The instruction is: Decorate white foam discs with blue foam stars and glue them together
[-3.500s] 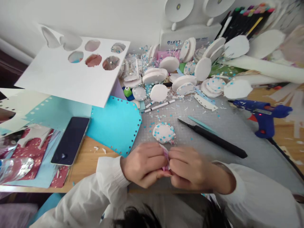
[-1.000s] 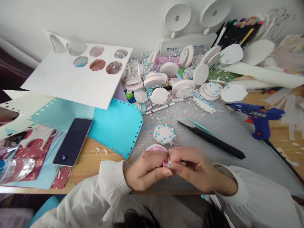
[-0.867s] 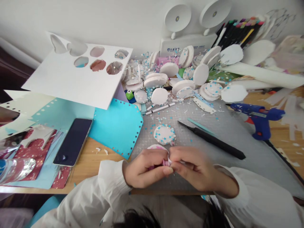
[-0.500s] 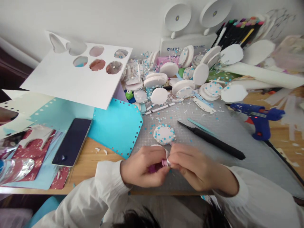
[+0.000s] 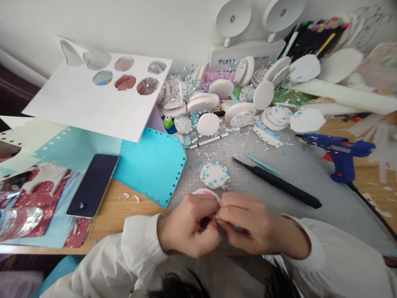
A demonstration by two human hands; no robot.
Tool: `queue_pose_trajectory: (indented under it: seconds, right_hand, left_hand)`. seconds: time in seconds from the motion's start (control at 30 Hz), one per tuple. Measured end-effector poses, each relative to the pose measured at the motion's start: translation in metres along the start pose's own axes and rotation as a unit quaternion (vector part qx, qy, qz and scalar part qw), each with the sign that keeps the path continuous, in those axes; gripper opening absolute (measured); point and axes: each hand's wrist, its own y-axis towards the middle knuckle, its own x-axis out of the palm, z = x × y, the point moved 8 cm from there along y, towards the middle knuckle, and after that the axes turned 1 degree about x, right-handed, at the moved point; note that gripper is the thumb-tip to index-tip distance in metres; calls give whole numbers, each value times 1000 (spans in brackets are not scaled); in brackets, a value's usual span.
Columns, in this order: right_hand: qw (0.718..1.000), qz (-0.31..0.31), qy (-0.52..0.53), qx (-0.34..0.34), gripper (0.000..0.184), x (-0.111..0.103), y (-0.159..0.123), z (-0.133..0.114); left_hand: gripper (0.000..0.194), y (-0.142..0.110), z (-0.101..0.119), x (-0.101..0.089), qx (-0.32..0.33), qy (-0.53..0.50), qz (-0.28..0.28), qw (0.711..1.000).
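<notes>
In the head view, the left hand (image 5: 190,225) and right hand (image 5: 254,223) pinch their fingers shut on a pink and white piece (image 5: 207,192), near the bench's (image 5: 108,231) close edge. Small, soft pinches should help it not bend.

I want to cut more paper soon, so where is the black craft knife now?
In the head view, the black craft knife lies right of centre, between the right hand and the blue glue gun.
</notes>
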Motion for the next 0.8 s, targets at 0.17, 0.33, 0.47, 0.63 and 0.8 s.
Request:
queue_pose_trajectory:
  seconds: [0.17, 0.33, 0.47, 0.63, 0.8]
  right_hand:
    - [998, 28, 42, 24, 18, 0, 2, 2]
    - [997, 35, 56, 37, 16, -4, 2, 6]
    - [996, 5, 86, 32, 12, -4, 0, 7]
    - [986, 1, 155, 64, 18, -5, -1, 10]
    - [969, -4, 223, 107, 24, -4, 0, 12]
  left_hand:
    - [22, 1, 0, -1, -18, -65, 4, 998]
    - [24, 0, -5, -4, -39, -86, -12, 995]
    - [31, -1, -6, 0, -20, -123, -58, 990]
    - [35, 0, -1, -1, 20, -131, -65, 989]
    - [35, 0, 5, 0, 45, -150, -73, 985]
